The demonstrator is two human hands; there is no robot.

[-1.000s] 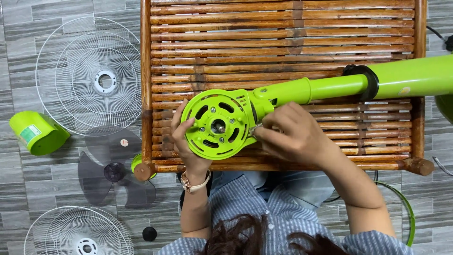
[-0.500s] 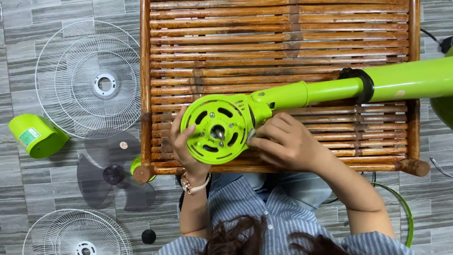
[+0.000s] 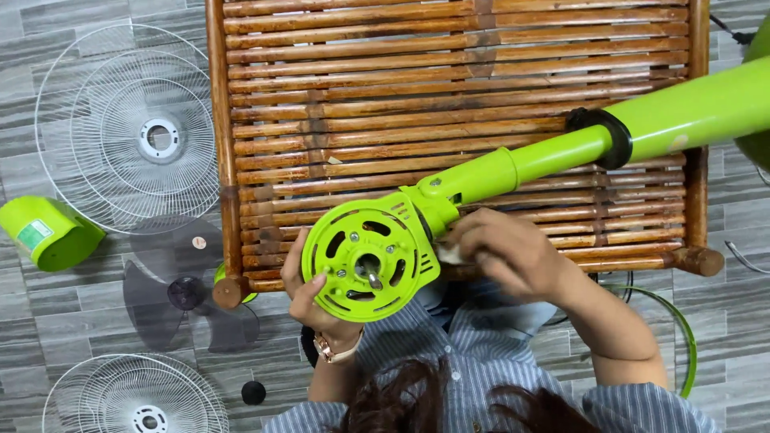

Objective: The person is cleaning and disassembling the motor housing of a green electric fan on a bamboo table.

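The lime-green fan motor housing [image 3: 370, 261] shows a round, slotted face (bare shaft at centre). The left hand [image 3: 309, 301] clasps its rim; the right hand [image 3: 501, 256] pinches a white cloth [image 3: 449, 254] against it.

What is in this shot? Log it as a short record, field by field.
Left hand: grips the rim of the green fan motor housing
Right hand: presses a small white piece against the housing's back
Stand pole: green, lying across the slatted wooden table
Floor, beside the table: two white wire grilles, dark fan blade, green cover
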